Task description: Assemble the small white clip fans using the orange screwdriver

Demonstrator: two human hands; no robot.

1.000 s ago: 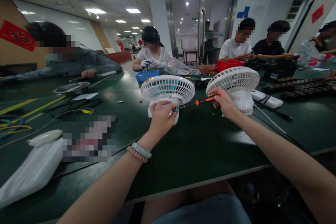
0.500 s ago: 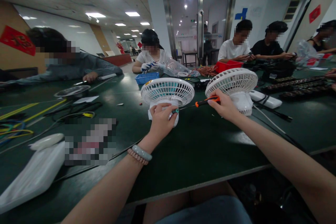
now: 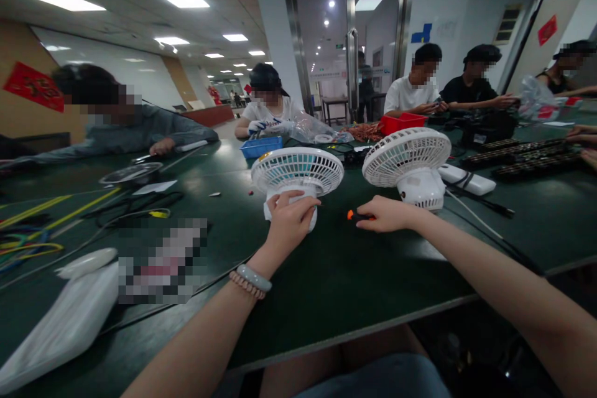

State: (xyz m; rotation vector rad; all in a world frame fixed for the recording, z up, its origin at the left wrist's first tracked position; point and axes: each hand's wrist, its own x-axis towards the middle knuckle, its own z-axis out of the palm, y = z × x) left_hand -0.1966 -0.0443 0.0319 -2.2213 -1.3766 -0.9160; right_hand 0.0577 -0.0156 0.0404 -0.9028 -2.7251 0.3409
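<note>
A white desk fan [image 3: 298,169] stands before me on the dark green table, its round grille tilted upward. My left hand [image 3: 291,219] is closed at the fan's base, fingers bent against the white housing. A small dark green tip pokes out by the thumb; what it belongs to I cannot make out. My right hand [image 3: 389,214] is closed around an orange and black screwdriver [image 3: 353,216], held above the table and apart from the fan. Its shaft does not show. Just behind that hand is a second white fan [image 3: 407,158].
At left lie a white plastic-wrapped item [image 3: 69,317], coloured cables [image 3: 28,242] and a blurred flat object [image 3: 163,261]. Farther back are a blue bin [image 3: 261,147], a red bin [image 3: 403,121] and a white power strip [image 3: 469,179]. Several people sit around the table.
My right hand has moved slightly down with the screwdriver, whose shaft earlier reached to my left fingers. The left hand stays at the fan. The whole view has shifted a little.
</note>
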